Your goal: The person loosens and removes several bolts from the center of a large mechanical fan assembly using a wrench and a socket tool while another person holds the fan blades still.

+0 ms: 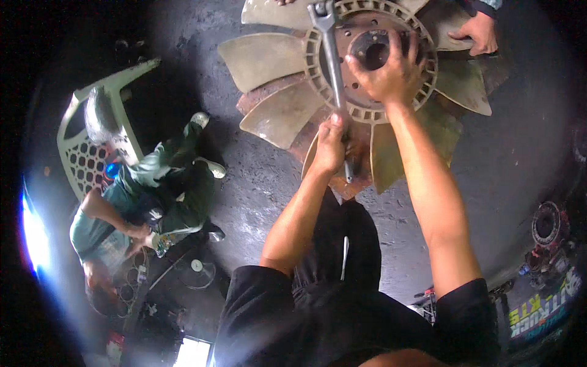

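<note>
The left hand [330, 147] is closed around the lower end of a long metal wrench [333, 73], fingers wrapped tight over the handle. The right hand [386, 72] lies spread, palm down, on the dark central hub [370, 49] of a large radiator fan [287, 110], fingers curled over the hub's rim, pressing rather than gripping. The wrench runs almost straight away from the person, its long axis near vertical in the view and tilted slightly left at the far end; its head sits on the fan's slotted ring just left of the hub, while the handle end points back toward the person's body.

The fan lies flat on the dark, stained concrete floor [513, 153], its pale blades fanning out all round, resting on a rusty plate [306, 137]. Another person's hand [480, 32] rests on a blade at the fan's far right edge. Bare floor lies to the right of the fan and between its left blades and a seated person [153, 189], who is well apart to the left beside a pale plastic chair [92, 134]. Mechanical parts [547, 226] crowd the lower right
</note>
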`<state>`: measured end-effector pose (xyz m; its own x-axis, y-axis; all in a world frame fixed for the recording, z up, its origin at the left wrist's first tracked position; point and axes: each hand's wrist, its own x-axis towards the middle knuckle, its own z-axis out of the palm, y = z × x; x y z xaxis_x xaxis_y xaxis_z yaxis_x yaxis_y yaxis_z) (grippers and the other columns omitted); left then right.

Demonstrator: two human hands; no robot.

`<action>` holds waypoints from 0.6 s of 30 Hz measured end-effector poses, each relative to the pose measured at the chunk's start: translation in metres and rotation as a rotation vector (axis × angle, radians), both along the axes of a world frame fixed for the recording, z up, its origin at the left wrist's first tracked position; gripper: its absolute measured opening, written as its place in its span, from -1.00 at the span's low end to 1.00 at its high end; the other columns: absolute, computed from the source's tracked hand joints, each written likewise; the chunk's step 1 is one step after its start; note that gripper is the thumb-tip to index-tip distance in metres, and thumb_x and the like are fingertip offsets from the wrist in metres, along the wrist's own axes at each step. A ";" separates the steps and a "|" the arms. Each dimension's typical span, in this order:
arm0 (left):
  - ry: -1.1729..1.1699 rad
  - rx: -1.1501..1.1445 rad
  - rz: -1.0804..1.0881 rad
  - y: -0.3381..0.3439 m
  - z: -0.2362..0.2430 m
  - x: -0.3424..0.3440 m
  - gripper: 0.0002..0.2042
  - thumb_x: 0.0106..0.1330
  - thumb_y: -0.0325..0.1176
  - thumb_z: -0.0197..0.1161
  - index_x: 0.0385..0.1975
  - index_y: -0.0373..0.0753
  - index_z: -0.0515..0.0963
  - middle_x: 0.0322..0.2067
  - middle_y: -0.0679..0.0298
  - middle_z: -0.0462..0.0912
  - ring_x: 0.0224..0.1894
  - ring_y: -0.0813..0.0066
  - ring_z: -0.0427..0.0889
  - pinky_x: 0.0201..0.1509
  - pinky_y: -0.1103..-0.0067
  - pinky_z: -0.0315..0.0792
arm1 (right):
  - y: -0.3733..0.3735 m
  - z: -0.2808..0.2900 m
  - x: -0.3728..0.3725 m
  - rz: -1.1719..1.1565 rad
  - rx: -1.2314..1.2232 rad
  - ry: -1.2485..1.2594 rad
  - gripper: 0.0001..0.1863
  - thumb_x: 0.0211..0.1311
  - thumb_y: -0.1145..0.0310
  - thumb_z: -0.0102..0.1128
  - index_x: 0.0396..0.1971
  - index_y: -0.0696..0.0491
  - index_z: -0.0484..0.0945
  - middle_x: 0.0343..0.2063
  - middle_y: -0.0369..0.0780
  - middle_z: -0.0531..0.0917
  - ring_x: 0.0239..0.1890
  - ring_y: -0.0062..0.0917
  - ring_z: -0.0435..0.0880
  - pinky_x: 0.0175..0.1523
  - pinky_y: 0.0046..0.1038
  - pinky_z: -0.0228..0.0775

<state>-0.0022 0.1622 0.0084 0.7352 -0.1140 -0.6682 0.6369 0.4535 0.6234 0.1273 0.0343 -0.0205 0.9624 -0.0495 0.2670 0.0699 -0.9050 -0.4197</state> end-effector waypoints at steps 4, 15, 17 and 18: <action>-0.015 0.205 -0.038 -0.002 0.008 0.014 -0.45 0.38 0.23 -0.17 -0.61 -0.16 0.25 -0.69 0.35 0.22 -0.72 0.56 0.21 -0.68 0.58 0.05 | -0.001 0.000 0.006 -0.009 -0.034 0.036 0.00 -0.25 -0.40 0.28 0.24 -0.20 0.27 0.22 0.11 0.27 0.26 0.09 0.22 0.25 0.16 0.05; 0.215 -0.563 -0.120 0.010 -0.039 -0.019 -0.36 0.21 0.38 -0.03 -0.70 -0.17 0.26 -0.78 0.37 0.23 -0.78 0.52 0.21 -0.69 0.54 0.18 | 0.058 0.041 0.028 -0.251 -0.219 0.553 -0.04 0.05 -0.14 0.24 0.32 0.05 0.02 0.23 0.08 0.25 0.28 -0.09 0.23 0.29 -0.15 0.15; 0.125 -0.331 -0.186 0.019 -0.012 -0.003 -0.37 0.24 0.37 -0.05 -0.73 -0.14 0.22 -0.78 0.42 0.19 -0.77 0.59 0.16 -0.70 0.56 0.09 | 0.043 0.014 0.021 -0.271 -0.259 0.494 -0.01 -0.06 -0.31 0.19 0.31 -0.07 0.10 0.26 0.09 0.19 0.29 0.02 0.17 0.28 0.00 0.09; 0.131 -0.239 -0.223 0.026 -0.012 -0.003 -0.38 0.28 0.32 -0.05 -0.74 -0.14 0.25 -0.79 0.42 0.22 -0.77 0.62 0.15 -0.69 0.57 0.04 | 0.039 0.004 0.018 -0.279 -0.276 0.427 0.04 -0.17 -0.49 0.13 0.30 -0.19 0.19 0.29 0.10 0.13 0.30 0.14 0.11 0.27 0.15 0.04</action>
<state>-0.0056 0.1880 -0.0031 0.5841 -0.4268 -0.6904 0.8044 0.4177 0.4224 0.1458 0.0732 -0.0163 0.9481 -0.3008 -0.1025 -0.3110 -0.9447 -0.1039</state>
